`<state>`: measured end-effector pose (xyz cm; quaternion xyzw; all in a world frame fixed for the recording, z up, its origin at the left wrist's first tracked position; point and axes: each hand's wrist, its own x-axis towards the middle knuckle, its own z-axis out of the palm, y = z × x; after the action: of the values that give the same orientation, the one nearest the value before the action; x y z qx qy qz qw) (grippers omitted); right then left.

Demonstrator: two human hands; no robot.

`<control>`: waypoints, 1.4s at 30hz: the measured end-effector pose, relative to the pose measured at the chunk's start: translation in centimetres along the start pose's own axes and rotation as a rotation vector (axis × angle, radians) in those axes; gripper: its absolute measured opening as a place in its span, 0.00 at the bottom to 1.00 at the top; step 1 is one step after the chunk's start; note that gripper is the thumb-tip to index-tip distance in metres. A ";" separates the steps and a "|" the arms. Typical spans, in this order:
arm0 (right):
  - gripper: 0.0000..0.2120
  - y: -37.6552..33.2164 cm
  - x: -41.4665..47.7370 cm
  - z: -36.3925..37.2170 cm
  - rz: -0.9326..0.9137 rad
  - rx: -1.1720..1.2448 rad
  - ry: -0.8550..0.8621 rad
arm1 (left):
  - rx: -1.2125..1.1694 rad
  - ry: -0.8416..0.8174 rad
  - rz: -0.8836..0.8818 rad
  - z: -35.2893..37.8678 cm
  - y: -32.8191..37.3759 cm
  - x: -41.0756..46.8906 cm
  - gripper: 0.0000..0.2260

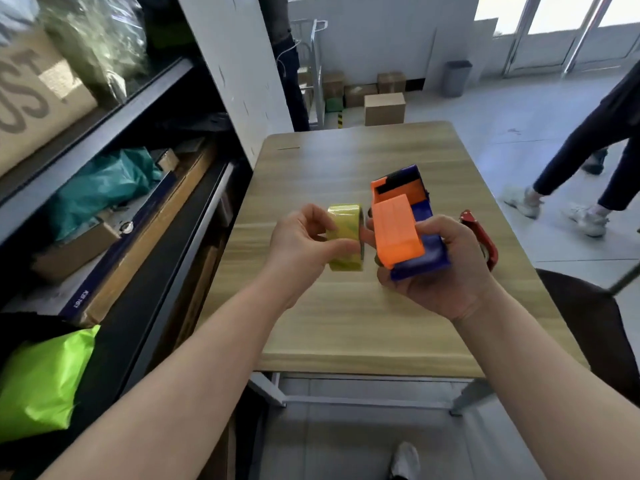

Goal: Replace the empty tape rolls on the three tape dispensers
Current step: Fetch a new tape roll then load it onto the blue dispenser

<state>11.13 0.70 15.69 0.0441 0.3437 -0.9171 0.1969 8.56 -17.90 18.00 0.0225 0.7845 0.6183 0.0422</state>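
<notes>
The left hand (304, 242) pinches a yellowish tape roll (346, 237) between thumb and fingers, held above the desk (346, 323). Just beside it, the right hand (436, 268) curls around an orange-and-blue tape dispenser (401, 226) (orange flap facing up). A red dispenser (481, 237) lies on the desk just behind the right hand.

Bare table (346, 161) surface is left open beyond and in front of the yellow tape roll (346, 230) and orange-and-blue dispenser (398, 230) held above its middle, while the left is walled by a shelving rack (173, 237), the right edge is occupied by a red dispenser (485, 240), and a dark chair (588, 323) is set beside the near right corner.
</notes>
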 end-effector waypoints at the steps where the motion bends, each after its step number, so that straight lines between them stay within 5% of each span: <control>1: 0.33 -0.7 0.6 -0.4 0.001 -0.008 0.006 | -0.005 -0.015 -0.029 0.4 0.0 0.9 0.20; 5: 0.26 -2.5 2.7 -2.0 0.073 0.003 0.032 | -0.086 -0.169 -0.207 1.1 0.0 3.5 0.34; 15: 0.17 -3.7 7.0 -1.9 0.104 -0.051 0.038 | -0.372 -0.320 -0.433 -0.5 -0.8 8.9 0.19; 22: 0.18 -5.1 10.6 -1.4 0.024 -0.229 0.162 | -0.484 -0.154 -0.443 -1.3 -1.6 12.8 0.12; 25: 0.12 -5.7 12.2 -2.6 -0.045 -0.351 0.373 | -0.491 -0.129 -0.452 -1.7 -2.1 14.2 0.07; 30: 0.23 -4.8 14.1 -4.7 -0.102 -0.620 0.696 | -0.412 -0.097 -0.371 -2.2 -2.1 15.8 0.03; 32: 0.23 -4.1 14.4 -4.8 -0.121 -0.671 0.755 | -0.320 -0.139 -0.305 -2.1 -2.1 15.9 0.13; 34: 0.22 -3.4 14.4 -4.5 -0.151 -0.701 0.778 | -0.249 -0.171 -0.239 -2.0 -2.0 15.8 0.23; 39: 0.30 -2.5 14.0 -3.3 -0.076 -0.702 0.747 | -0.565 -0.461 -0.239 -1.5 -0.8 15.1 0.21; 42: 0.20 -2.4 13.3 -2.9 -0.017 -0.504 0.614 | -0.445 -0.473 -0.180 -0.6 -0.9 15.0 0.20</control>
<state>-2.16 -0.14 12.12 0.2636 0.6012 -0.7499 0.0822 -6.40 -17.42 16.71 0.0860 0.5977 0.7458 0.2814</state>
